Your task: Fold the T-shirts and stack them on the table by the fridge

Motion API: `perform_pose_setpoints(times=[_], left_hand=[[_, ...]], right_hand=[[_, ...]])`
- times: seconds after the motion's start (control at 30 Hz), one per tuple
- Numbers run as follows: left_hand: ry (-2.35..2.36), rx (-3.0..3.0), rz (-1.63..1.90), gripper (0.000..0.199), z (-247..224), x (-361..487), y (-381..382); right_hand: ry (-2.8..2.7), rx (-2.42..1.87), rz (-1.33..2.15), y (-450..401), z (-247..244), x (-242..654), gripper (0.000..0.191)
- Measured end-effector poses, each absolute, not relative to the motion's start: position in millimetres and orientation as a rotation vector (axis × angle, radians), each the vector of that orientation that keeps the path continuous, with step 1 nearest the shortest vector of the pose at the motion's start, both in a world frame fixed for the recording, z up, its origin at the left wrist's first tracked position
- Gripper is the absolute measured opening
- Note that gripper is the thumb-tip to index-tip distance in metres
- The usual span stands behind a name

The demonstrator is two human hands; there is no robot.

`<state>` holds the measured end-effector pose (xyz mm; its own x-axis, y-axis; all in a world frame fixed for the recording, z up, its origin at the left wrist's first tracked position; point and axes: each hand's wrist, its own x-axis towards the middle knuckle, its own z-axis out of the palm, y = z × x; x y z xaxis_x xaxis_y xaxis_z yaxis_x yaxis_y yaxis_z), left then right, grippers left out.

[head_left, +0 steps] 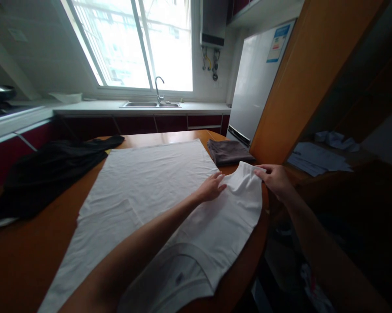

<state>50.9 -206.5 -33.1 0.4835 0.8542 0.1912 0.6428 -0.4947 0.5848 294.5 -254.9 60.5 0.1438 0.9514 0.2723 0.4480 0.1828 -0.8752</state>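
A white T-shirt (157,174) lies spread on the orange-brown wooden table (29,248), its neckline toward the near edge. My left hand (212,187) rests on the shirt near the base of the right-hand sleeve, fingers apart. At the far right, my right hand (274,177) pinches the end of that sleeve between thumb and fingers, and the cloth there is slightly raised and creased. My left forearm crosses over the lower part of the shirt and hides some of it.
A folded dark grey cloth (230,152) lies behind the sleeve. Black clothing (52,174) is spread at the table's left. Beyond are a counter with a sink (144,104) and a fridge (256,78); papers (320,157) lie on the right.
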Motion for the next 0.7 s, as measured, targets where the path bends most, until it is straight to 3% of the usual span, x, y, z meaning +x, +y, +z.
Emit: perform_pose_setpoints(times=[0.1, 0.23, 0.3, 0.43, 0.53, 0.6, 0.7], left_hand=[[1.223, 1.740, 0.820, 0.053, -6, 47, -209], [0.953, 1.208, 0.745, 0.066, 22, 35, -230], [1.006, 1.181, 0.785, 0.068, 24, 30, -243], [1.313, 1.467, 0.954, 0.092, 6, 23, -260], [1.366, 1.735, 0.986, 0.074, -8, 18, -262], [1.342, 1.856, 0.979, 0.060, -12, 15, -261], [1.297, 1.927, 0.970, 0.060, -10, 9, -260]], right_hand=[[-1.615, -1.406, 0.563, -267, 63, 266, 0.031], [-1.861, -1.307, 0.438, -292, 48, 216, 0.025], [-2.002, -1.218, 0.449, -305, 36, 192, 0.019], [-2.262, -1.080, 0.756, -312, 18, 175, 0.013], [-2.241, -1.044, 0.920, -284, 12, 196, 0.020], [-2.076, -1.151, 0.810, -253, 9, 215, 0.020], [-1.887, -1.313, 0.669, -205, -1, 233, 0.021]])
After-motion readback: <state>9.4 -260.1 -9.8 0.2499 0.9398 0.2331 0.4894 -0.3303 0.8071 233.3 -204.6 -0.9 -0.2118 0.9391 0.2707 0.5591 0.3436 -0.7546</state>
